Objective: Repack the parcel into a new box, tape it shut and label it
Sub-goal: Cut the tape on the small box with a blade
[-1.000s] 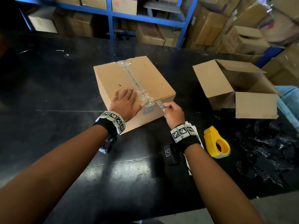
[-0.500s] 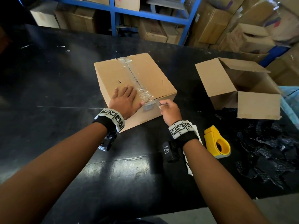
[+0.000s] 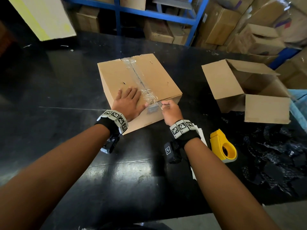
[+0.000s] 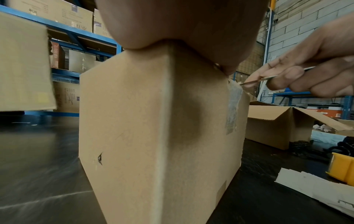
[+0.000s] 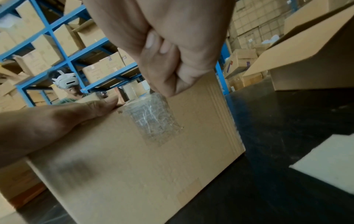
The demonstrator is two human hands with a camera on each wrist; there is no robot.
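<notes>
Pressing flat on the taped box point(image 3: 154, 77), the left hand point(image 3: 129, 103) steadies it; right hand point(image 3: 171, 110) grips a blade point(image 4: 268, 78).

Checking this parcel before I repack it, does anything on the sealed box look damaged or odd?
Yes. The sealed brown cardboard box has small punctures: two in its top and one low on its side panel. The clear tape near the front edge looks wrinkled and scuffed. Nothing looks spilled.

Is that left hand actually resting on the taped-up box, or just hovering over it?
Touching. In the head view the left hand lies flat on the top of the taped box; the left wrist view shows the palm pressed onto its upper corner.
</notes>
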